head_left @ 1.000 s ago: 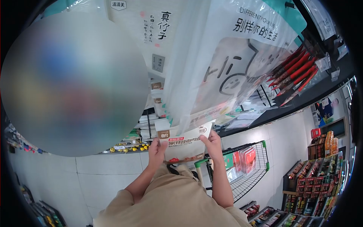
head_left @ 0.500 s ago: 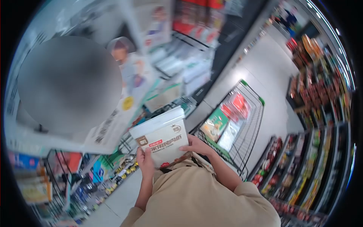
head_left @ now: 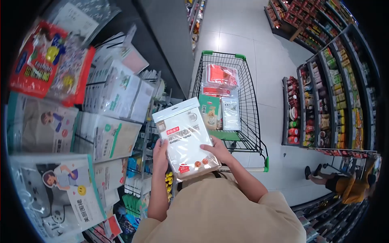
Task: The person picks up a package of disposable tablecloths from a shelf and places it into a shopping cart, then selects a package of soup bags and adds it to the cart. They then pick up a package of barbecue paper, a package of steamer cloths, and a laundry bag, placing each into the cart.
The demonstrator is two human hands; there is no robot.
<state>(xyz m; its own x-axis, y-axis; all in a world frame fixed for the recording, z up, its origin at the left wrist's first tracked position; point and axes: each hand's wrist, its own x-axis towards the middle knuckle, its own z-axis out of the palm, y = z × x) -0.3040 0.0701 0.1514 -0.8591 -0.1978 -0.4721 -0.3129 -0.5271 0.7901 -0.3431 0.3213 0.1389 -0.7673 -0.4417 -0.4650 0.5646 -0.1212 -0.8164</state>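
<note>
A white packet of barbecue paper with a pale blue top edge is held upright in front of my body. My left hand grips its left edge with the thumb on the front. On the right edge, my right hand holds it, thumb also over the front. The fingers behind the packet are hidden. Just beyond the packet stands a wire shopping cart with green corners. In it lie red packets, a green packet and a white packet.
Hanging packaged goods fill the rack on the left, close to my left arm. Stocked shelves stand on the right. A person in a yellow top is at the lower right. Tiled floor runs beyond the cart.
The view has turned towards the cart, and the large hanging packet on the left is farther off. The barbecue paper packet stays in both hands. A person now shows at the lower right.
</note>
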